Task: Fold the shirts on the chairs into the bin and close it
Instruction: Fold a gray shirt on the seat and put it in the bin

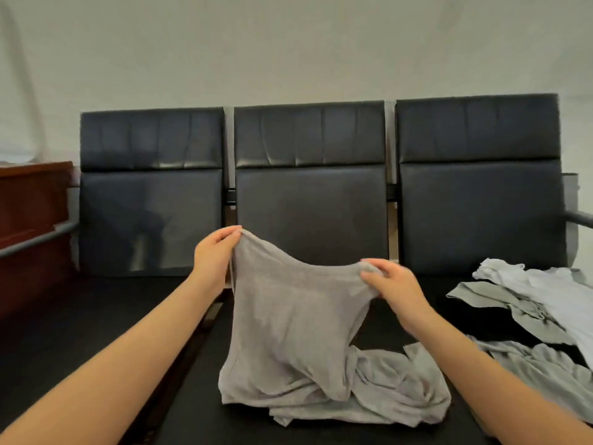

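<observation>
Pinching one grey shirt (pixel 298 316) — left hand (pixel 215 252), right hand (pixel 391 281) — beside three more shirts (pixel 526 297).

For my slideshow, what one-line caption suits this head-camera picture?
Both hands, left hand and right hand, lift a grey shirt over black chairs, more shirts waiting.

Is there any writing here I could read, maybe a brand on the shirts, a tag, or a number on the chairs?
None can be read in this view.
Gray shirt, held up by the left hand and right hand: no print, logo or tag showing.
Pile of shirts on the right seat: plain, no lettering showing.
Black chairs: no label or number.
</observation>
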